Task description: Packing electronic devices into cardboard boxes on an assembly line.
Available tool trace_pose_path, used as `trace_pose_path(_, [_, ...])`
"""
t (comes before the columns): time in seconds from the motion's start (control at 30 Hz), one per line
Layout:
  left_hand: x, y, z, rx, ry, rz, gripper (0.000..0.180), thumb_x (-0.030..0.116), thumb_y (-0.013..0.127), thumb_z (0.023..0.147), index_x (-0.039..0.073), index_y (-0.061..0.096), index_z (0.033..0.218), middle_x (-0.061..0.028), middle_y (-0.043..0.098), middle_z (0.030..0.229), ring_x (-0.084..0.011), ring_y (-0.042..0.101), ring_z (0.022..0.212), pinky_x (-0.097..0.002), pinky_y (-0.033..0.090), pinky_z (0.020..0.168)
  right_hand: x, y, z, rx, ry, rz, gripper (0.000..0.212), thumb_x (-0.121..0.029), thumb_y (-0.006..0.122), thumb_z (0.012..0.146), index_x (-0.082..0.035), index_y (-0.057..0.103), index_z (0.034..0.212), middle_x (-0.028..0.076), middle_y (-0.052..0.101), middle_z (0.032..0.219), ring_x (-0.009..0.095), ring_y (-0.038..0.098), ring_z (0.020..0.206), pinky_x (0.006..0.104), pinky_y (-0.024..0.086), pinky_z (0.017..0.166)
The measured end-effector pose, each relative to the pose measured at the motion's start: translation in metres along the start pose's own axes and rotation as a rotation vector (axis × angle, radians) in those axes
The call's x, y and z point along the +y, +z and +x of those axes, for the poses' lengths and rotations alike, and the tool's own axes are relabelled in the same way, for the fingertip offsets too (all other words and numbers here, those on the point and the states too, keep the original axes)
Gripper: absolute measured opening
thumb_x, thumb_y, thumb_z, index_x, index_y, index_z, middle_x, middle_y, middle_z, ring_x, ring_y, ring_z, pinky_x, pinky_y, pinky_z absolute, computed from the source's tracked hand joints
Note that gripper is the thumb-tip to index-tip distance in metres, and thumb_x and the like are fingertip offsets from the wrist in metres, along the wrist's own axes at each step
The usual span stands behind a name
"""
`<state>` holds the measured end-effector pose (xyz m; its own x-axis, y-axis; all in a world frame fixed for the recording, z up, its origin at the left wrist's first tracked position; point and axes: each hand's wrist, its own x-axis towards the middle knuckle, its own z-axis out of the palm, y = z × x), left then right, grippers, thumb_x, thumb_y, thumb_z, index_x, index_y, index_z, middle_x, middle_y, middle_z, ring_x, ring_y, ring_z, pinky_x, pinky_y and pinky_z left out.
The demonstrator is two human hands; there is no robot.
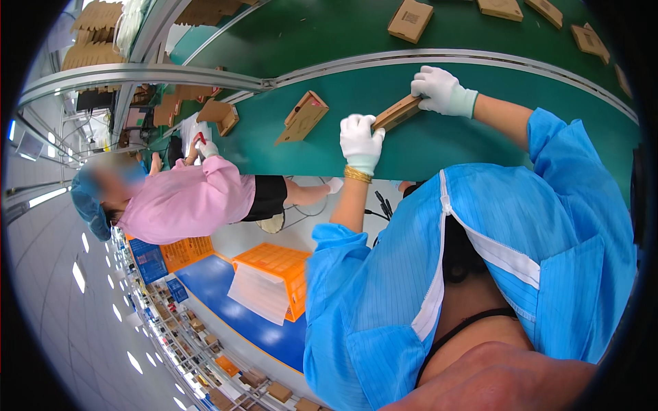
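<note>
A flat brown cardboard box is held edge-up between my two white-gloved hands, over the green bench top. My left hand grips its near left end, fingers curled round the edge. At the far right end my right hand is closed on the box, with fingers bent over the corner. The box looks shut. To the left of my left hand stands an open cardboard box with its flap hanging toward me and something reddish inside.
Beyond a metal rail, several closed boxes lie on a dark green surface, one of them a brown box. A co-worker in a pink top works at the left near another open box. An orange crate stands on the floor behind.
</note>
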<state>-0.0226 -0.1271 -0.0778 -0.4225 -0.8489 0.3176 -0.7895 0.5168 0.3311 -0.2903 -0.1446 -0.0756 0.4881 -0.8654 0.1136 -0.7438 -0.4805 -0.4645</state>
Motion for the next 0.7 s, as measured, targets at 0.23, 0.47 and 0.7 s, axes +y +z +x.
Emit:
trace_pose_path(0.23, [0.001, 0.008, 0.041, -0.667, -0.170, 0.246, 0.050, 0.022, 0.077, 0.068, 0.008, 0.046, 0.104, -0.0136, 0.056, 0.099, -0.0345, 0.061, 0.094, -0.0413, 0.052, 0.081, -0.029, -0.008, 0.041, -0.444, 0.135, -0.248, 0.043, -0.011, 0.074, 0.065, -0.006, 0.056, 0.103, 0.011, 0.059, 0.097, 0.027, 0.056, 0.097, 0.0365, 0.047, 0.081])
trace_pose_path(0.47, [0.011, 0.010, 0.036, -0.551, -0.277, 0.285, 0.057, 0.029, 0.080, 0.067, 0.009, 0.045, 0.107, -0.0132, 0.056, 0.103, -0.0321, 0.061, 0.095, -0.0421, 0.052, 0.083, -0.013, 0.025, 0.031, -0.111, 0.046, -0.252, 0.052, -0.018, 0.079, 0.064, -0.010, 0.052, 0.109, 0.012, 0.060, 0.094, 0.029, 0.061, 0.093, 0.0392, 0.050, 0.076])
trace_pose_path(0.7, [-0.017, 0.010, 0.039, -0.288, -1.085, -0.716, 0.120, 0.062, 0.077, 0.063, 0.010, 0.013, 0.149, -0.0222, 0.027, 0.150, -0.0351, 0.030, 0.138, -0.0392, 0.029, 0.111, 0.006, -0.010, 0.072, 0.148, 0.253, -0.233, 0.040, -0.019, 0.071, 0.073, -0.010, 0.052, 0.107, 0.014, 0.057, 0.110, 0.031, 0.058, 0.107, 0.0398, 0.051, 0.083])
